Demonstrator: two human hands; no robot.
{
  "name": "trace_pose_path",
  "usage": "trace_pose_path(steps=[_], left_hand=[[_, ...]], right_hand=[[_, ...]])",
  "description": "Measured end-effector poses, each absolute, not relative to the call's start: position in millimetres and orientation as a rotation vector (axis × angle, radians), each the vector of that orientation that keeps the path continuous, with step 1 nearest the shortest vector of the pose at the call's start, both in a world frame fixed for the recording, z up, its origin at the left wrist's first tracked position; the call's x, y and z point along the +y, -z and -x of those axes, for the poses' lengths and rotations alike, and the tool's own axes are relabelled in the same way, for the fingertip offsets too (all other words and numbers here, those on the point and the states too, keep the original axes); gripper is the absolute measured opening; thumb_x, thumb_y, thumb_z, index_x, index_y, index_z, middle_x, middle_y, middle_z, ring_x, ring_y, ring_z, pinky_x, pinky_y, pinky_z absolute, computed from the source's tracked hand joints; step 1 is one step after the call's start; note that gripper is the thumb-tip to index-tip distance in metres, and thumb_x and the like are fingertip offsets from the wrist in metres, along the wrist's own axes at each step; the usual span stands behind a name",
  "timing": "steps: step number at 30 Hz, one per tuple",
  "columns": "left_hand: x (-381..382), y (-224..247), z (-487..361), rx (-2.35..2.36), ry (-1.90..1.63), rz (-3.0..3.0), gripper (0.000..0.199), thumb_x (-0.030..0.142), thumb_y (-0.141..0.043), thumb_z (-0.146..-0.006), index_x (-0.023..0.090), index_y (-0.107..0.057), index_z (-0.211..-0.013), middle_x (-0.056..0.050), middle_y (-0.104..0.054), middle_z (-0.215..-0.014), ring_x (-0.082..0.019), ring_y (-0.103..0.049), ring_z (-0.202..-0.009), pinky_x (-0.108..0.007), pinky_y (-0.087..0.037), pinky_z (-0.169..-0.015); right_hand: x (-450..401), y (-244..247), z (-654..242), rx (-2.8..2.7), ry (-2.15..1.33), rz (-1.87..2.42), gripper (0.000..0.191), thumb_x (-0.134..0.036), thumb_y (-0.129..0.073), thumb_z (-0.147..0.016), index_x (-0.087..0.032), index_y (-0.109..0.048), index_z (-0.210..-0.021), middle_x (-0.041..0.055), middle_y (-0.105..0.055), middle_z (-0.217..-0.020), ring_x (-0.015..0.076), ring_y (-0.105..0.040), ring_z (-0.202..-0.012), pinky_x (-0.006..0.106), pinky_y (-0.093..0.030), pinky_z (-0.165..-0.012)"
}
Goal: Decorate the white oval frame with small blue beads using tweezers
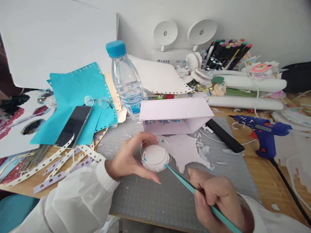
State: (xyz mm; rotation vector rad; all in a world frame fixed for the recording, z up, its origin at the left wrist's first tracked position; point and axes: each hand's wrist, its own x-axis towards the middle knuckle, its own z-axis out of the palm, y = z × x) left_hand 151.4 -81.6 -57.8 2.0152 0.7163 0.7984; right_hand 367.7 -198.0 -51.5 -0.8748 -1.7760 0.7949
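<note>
My left hand (136, 158) curls its fingers and thumb around a small round clear piece (155, 157) with a white disc inside and tiny blue bits along its rim. In my right hand (216, 197) is a pair of teal tweezers (181, 179), gripped like a pen. Their tips meet a tiny blue piece (165, 165) at the near right rim of the round piece; whether they pinch it is too small to tell. Just behind stands an open-fronted pale lilac paper box (175, 110) with small blue and purple bits inside. A pale paper cutout (182, 149) lies beside the round piece.
A grey cutting mat (145, 200) covers the table's middle, with paper scraps on it. A water bottle (127, 81) stands behind my left hand. The phone (74, 126) and glasses (98, 101) lie on blue paper. At right are a black bar (224, 136) and a corded blue glue gun (263, 129).
</note>
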Motion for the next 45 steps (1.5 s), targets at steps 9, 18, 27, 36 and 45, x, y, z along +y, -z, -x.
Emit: trace_pose_path(steps=[9, 18, 27, 36, 45], left_hand=[[-80, 60, -154, 0.681, -0.764, -1.98, 0.074, 0.054, -0.085, -0.048, 0.017, -0.056, -0.105, -0.008, -0.067, -0.095, -0.018, -0.058, -0.078, -0.029, -0.046, -0.067], [-80, 64, -154, 0.664, -0.724, -1.875, 0.072, 0.052, -0.087, -0.046, 0.018, -0.057, -0.102, -0.007, -0.066, -0.093, -0.019, -0.057, -0.078, -0.03, -0.045, -0.069], [-83, 62, -158, 0.399, -0.576, -1.419, 0.071, 0.051, -0.085, -0.053, 0.018, -0.056, -0.108, -0.009, -0.067, -0.095, -0.02, -0.063, -0.08, -0.031, -0.048, -0.072], [-87, 58, -159, 0.378, -0.526, -1.386, 0.071, 0.044, -0.088, -0.051, 0.018, -0.055, -0.108, -0.009, -0.067, -0.096, -0.021, -0.064, -0.083, -0.033, -0.049, -0.075], [-83, 57, -155, 0.342, -0.537, -1.499, 0.077, 0.026, -0.091, -0.049, 0.02, -0.053, -0.115, -0.01, -0.061, -0.11, -0.023, -0.06, -0.1, -0.036, -0.047, -0.089]], right_hand=[[-193, 49, -368, -2.038, -0.44, 0.822, 0.035, 0.005, -0.043, -0.061, -0.024, -0.029, -0.075, -0.0054, -0.026, -0.061, 0.0118, -0.028, -0.05, 0.028, -0.02, -0.046], [-190, 45, -367, -2.082, -0.329, 0.821, 0.032, 0.004, -0.043, -0.059, -0.024, -0.03, -0.07, -0.0051, -0.027, -0.055, 0.0127, -0.026, -0.047, 0.029, -0.019, -0.045], [-205, 52, -375, -1.605, -0.857, 0.806, 0.009, -0.014, -0.038, -0.092, -0.023, -0.038, -0.094, -0.0023, -0.036, -0.067, 0.0154, -0.041, -0.058, 0.031, -0.035, -0.052], [-203, 55, -373, -1.618, -0.84, 0.758, 0.014, -0.015, -0.037, -0.093, -0.023, -0.042, -0.104, -0.0013, -0.039, -0.068, 0.0165, -0.043, -0.058, 0.032, -0.036, -0.054], [-199, 51, -379, -1.246, -1.165, 0.794, 0.01, -0.027, -0.041, -0.093, -0.026, -0.042, -0.084, -0.0036, -0.031, -0.059, 0.0143, -0.033, -0.05, 0.027, -0.03, -0.045]])
